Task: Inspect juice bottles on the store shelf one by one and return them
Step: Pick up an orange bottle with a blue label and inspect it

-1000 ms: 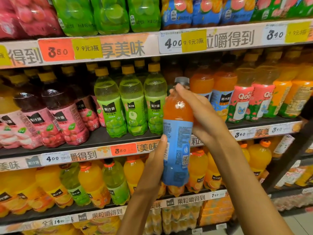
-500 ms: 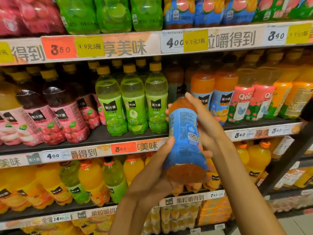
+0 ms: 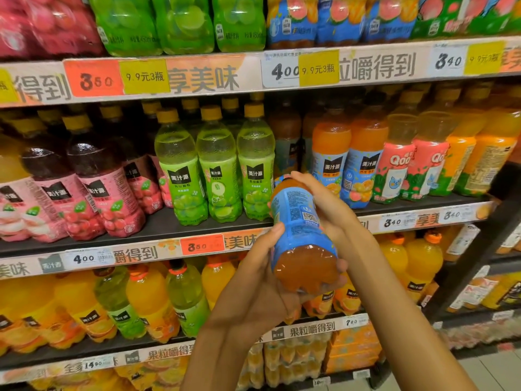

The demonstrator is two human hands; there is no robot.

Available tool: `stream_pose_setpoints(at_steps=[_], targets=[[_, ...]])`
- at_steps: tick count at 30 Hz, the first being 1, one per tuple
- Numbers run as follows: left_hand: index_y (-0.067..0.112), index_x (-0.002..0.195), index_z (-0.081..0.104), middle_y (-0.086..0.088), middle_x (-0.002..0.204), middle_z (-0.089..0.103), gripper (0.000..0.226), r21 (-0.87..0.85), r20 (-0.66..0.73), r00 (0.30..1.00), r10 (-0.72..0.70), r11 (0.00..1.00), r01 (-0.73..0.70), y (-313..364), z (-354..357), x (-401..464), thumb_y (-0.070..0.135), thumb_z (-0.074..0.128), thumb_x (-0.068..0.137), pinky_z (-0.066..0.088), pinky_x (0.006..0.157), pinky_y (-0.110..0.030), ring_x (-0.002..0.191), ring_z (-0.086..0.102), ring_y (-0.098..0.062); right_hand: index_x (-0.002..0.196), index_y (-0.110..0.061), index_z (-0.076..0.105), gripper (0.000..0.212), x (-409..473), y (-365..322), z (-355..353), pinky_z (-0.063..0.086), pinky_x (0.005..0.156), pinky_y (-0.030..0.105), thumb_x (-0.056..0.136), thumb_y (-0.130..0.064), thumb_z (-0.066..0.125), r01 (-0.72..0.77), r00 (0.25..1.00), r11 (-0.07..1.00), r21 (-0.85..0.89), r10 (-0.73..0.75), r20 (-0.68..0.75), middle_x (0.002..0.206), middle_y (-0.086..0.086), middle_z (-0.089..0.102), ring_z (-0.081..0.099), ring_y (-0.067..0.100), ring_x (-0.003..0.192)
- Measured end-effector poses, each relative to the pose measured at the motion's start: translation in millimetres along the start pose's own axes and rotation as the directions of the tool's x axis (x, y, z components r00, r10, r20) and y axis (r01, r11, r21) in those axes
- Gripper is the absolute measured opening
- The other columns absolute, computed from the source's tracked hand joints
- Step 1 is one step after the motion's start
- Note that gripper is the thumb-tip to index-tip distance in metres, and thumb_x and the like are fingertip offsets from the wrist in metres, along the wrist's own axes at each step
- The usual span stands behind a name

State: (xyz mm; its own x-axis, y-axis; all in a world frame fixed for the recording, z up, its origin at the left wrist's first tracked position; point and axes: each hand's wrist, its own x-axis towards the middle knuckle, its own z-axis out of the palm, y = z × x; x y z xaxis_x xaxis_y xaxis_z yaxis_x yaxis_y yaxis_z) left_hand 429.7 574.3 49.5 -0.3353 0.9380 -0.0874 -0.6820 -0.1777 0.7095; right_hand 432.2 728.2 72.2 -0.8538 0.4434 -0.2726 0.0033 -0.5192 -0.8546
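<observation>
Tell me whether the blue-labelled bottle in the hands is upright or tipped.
Tipped. The orange juice bottle leans top-away, its lobed base facing the camera; the left hand cradles the base and the right hand grips the upper end.

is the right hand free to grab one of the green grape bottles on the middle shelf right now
Probably not: the right hand grips the top of the blue-label bottle, and the left hand cradles its base. The green bottles themselves stand unblocked.
</observation>
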Motion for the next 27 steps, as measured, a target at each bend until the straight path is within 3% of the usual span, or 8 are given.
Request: stream_pose_setpoints(at_steps=[3, 5, 8, 12, 15, 18, 22, 27], targets=[[-0.004, 0.122, 0.055, -0.025, 0.097, 0.064, 0.063, -0.029, 0.066, 0.998, 0.003, 1.000, -0.002, -1.0, -0.7, -5.3, 0.031, 0.074, 0.072, 0.057, 0.076, -0.044, 0.084, 0.067, -0.038, 0.107, 0.000, 0.060, 0.040, 0.8, -6.6, 1.4, 0.052, 0.070, 0.035, 0.090, -0.036, 0.061, 0.063, 0.998, 0.997, -0.032, -0.063, 0.025, 0.086, 0.017, 0.064, 0.062, 0.024, 0.073], [0.002, 0.121, 0.059, -0.017, 0.088, 0.067, 0.059, 0.020, -0.009, 1.000, 0.017, 1.000, -0.017, -2.2, 0.1, -2.4, 0.038, 0.072, 0.076, 0.058, 0.070, -0.039, 0.079, 0.067, -0.033, 0.122, 0.004, 0.057, 0.049, -0.9, -10.8, 3.7, 0.053, 0.083, 0.041, 0.092, -0.034, 0.059, 0.197, 0.979, 0.978, -0.071, -0.193, 0.059, 0.104, 0.025, 0.063, 0.062, 0.029, 0.088], [0.015, 0.097, 0.074, -0.008, 0.084, 0.070, 0.039, 0.199, -0.094, 0.991, 0.092, 0.977, -0.071, -7.6, -5.9, 1.6, 0.044, 0.077, 0.069, 0.058, 0.065, -0.031, 0.073, 0.067, -0.022, 0.112, -0.015, 0.062, 0.036, -10.1, -15.0, 8.8, 0.046, 0.097, 0.054, 0.082, -0.035, 0.065, 0.340, 0.925, 0.938, -0.063, -0.321, 0.201, 0.107, 0.016, 0.064, 0.060, 0.034, 0.101], [0.018, 0.104, 0.070, -0.003, 0.085, 0.071, 0.037, 0.409, -0.124, 0.979, 0.162, 0.907, -0.098, -12.3, -12.9, 5.5, 0.040, 0.062, 0.075, 0.057, 0.066, -0.030, 0.073, 0.068, -0.016, 0.110, -0.018, 0.060, 0.030, -18.0, -11.8, 10.8, 0.053, 0.088, 0.050, 0.084, -0.030, 0.068, 0.412, 0.883, 0.906, -0.095, -0.372, 0.287, 0.101, 0.015, 0.064, 0.064, 0.033, 0.091], [0.019, 0.115, 0.061, -0.006, 0.097, 0.070, 0.044, 0.548, -0.112, 0.946, 0.306, 0.813, -0.198, -14.0, -16.8, 12.3, 0.036, 0.062, 0.075, 0.056, 0.066, -0.029, 0.076, 0.068, -0.013, 0.106, -0.016, 0.064, 0.029, -23.2, -14.1, 10.5, 0.054, 0.075, 0.035, 0.080, -0.028, 0.066, 0.520, 0.844, 0.847, -0.108, -0.490, 0.219, 0.095, 0.012, 0.065, 0.061, 0.027, 0.088], [0.022, 0.110, 0.058, 0.002, 0.091, 0.070, 0.046, 0.667, -0.086, 0.880, 0.467, 0.683, -0.297, -18.9, -15.7, 19.4, 0.031, 0.080, 0.070, 0.054, 0.062, -0.024, 0.074, 0.067, -0.007, 0.102, -0.024, 0.066, 0.026, -27.4, -14.6, 9.8, 0.054, 0.068, 0.025, 0.077, -0.028, 0.070, 0.632, 0.775, 0.750, -0.193, -0.612, 0.158, 0.090, 0.001, 0.072, 0.067, 0.013, 0.080], [0.018, 0.110, 0.058, 0.005, 0.089, 0.070, 0.051, 0.754, -0.063, 0.765, 0.641, 0.532, -0.385, -27.6, -19.9, 27.5, 0.021, 0.081, 0.065, 0.056, 0.067, -0.028, 0.078, 0.068, -0.012, 0.104, -0.027, 0.067, 0.030, -31.7, -11.0, 5.3, 0.058, 0.078, 0.034, 0.077, -0.038, 0.071, 0.688, 0.725, 0.700, -0.191, -0.653, 0.217, 0.102, 0.000, 0.072, 0.069, 0.018, 0.095], [0.022, 0.113, 0.059, 0.006, 0.094, 0.070, 0.054, 0.771, 0.048, 0.776, 0.629, 0.471, -0.429, -19.1, -30.1, 26.8, 0.033, 0.077, 0.063, 0.055, 0.066, -0.025, 0.081, 0.068, -0.010, 0.119, -0.016, 0.059, 0.049, -38.9, -16.1, -4.4, 0.055, 0.087, 0.041, 0.073, -0.031, 0.067, 0.697, 0.690, 0.711, -0.095, -0.629, 0.356, 0.115, 0.009, 0.069, 0.065, 0.032, 0.110]])
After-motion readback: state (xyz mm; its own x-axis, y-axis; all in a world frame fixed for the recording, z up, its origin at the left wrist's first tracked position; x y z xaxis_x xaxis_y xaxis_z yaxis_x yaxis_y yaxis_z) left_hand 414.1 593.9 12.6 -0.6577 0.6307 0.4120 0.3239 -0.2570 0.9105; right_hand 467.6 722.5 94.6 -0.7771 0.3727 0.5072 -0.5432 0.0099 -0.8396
